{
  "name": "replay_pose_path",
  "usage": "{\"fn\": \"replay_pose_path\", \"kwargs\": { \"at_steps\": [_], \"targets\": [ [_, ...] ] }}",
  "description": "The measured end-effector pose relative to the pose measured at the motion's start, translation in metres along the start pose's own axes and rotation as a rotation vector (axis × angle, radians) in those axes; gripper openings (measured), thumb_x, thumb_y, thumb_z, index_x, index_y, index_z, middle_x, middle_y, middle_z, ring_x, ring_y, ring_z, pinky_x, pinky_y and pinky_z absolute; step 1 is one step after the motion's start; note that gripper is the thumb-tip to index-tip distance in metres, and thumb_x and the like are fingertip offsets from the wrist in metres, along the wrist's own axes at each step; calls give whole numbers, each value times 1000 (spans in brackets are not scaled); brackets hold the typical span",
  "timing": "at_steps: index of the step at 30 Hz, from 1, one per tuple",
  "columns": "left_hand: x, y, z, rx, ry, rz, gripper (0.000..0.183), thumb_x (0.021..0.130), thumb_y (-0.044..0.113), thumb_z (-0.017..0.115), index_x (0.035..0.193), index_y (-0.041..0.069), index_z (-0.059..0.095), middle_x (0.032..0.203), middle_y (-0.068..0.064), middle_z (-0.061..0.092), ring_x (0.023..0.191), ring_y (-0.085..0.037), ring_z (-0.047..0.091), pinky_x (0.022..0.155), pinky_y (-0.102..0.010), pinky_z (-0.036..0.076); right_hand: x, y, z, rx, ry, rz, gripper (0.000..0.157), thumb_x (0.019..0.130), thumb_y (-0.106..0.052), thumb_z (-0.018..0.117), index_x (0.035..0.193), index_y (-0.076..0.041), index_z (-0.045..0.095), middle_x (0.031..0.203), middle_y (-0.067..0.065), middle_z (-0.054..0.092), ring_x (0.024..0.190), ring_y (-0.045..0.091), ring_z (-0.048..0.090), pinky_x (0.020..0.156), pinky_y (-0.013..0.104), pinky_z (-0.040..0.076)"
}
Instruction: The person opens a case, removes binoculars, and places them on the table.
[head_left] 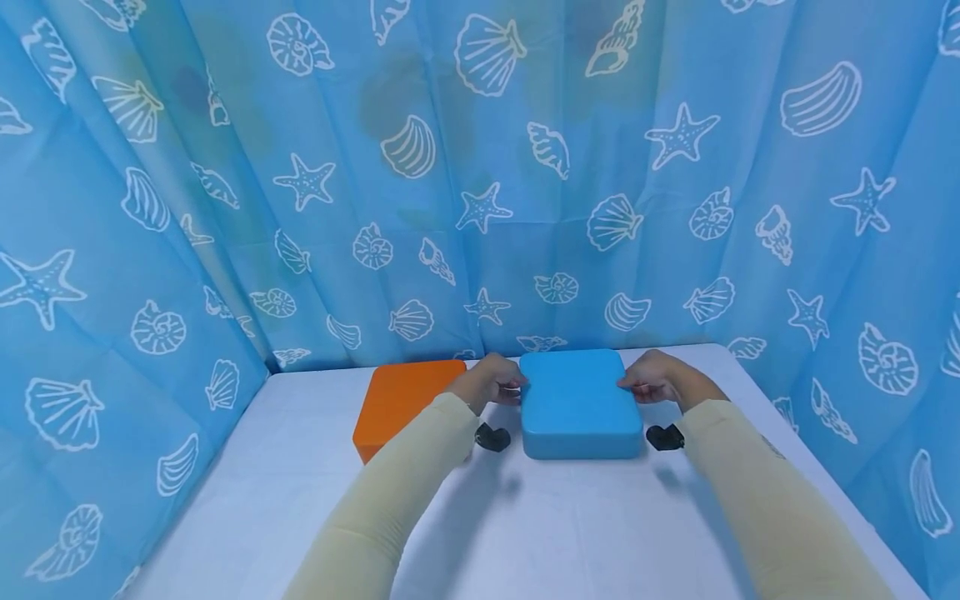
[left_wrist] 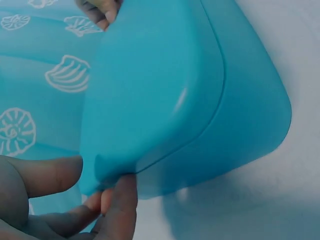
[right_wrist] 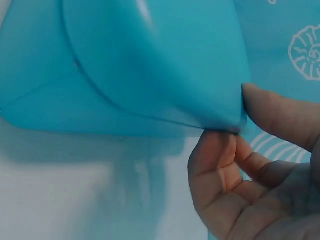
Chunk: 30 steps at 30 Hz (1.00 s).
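A light blue box (head_left: 577, 400) with rounded corners stands on the white table, its lid (left_wrist: 145, 75) fitted along a thin seam. My left hand (head_left: 495, 382) is at the lid's left side; in the left wrist view its fingertips (left_wrist: 127, 187) press under the lid's edge and the thumb lies right at the upper side. On the opposite side my right hand (head_left: 656, 379) pinches the lid's edge, thumb (right_wrist: 257, 102) on top and curled fingers below at the seam. What the box holds is hidden.
An orange box (head_left: 408, 400) of similar shape stands to the left, partly behind my left forearm. The white-covered table (head_left: 300, 500) meets blue curtains (head_left: 480, 250) with white shell and starfish prints at the back and both sides. Dark wrist devices (head_left: 492, 437) hang below both hands.
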<state>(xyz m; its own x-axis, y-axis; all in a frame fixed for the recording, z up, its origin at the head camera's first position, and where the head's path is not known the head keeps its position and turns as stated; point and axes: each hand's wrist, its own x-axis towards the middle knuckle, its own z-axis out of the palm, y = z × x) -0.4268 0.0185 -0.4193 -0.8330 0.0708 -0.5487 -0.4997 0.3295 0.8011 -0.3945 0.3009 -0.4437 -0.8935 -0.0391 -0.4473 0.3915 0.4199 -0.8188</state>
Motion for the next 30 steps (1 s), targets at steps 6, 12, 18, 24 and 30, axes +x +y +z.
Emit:
{"fn": "replay_pose_path", "kwargs": {
  "at_steps": [6, 12, 18, 24, 30],
  "targets": [
    [3, -3, 1, 58, 54, 17, 31, 90, 0, 66, 118, -7, 55, 98, -21, 59, 89, -34, 64, 77, -44, 57, 2, 8, 0, 15, 14, -34, 57, 92, -12, 67, 134, 13, 38, 111, 21, 53, 87, 25, 59, 80, 37, 55],
    [5, -3, 6, 79, 91, 35, 36, 91, 1, 66, 124, -5, 51, 101, -20, 59, 88, -33, 64, 79, -45, 56, 4, 14, -1, 64, 28, -73, 63, 91, -15, 71, 138, 11, 37, 121, 23, 52, 97, 29, 58, 88, 41, 53],
    [2, 0, 10, 101, 79, 30, 41, 91, 5, 68, 126, -5, 50, 104, -19, 60, 89, -31, 64, 75, -43, 58, 1, 15, -6, 53, 41, -140, 60, 91, -17, 71, 135, 9, 41, 122, 23, 52, 98, 30, 58, 93, 47, 50],
    [-1, -4, 7, 82, 99, 34, 39, 90, 6, 70, 124, -4, 54, 104, -17, 60, 86, -30, 64, 72, -43, 58, 0, 18, -4, 71, 34, -96, 64, 90, -19, 72, 137, 8, 40, 121, 22, 54, 97, 29, 59, 91, 45, 51],
    [-12, -13, 1, 62, 57, 122, 40, 91, 6, 69, 126, -4, 53, 101, -15, 61, 88, -29, 64, 73, -41, 58, -8, 17, -3, 70, 14, -119, 64, 91, -18, 71, 139, 8, 38, 124, 23, 52, 99, 30, 58, 91, 45, 51]
  ]
}}
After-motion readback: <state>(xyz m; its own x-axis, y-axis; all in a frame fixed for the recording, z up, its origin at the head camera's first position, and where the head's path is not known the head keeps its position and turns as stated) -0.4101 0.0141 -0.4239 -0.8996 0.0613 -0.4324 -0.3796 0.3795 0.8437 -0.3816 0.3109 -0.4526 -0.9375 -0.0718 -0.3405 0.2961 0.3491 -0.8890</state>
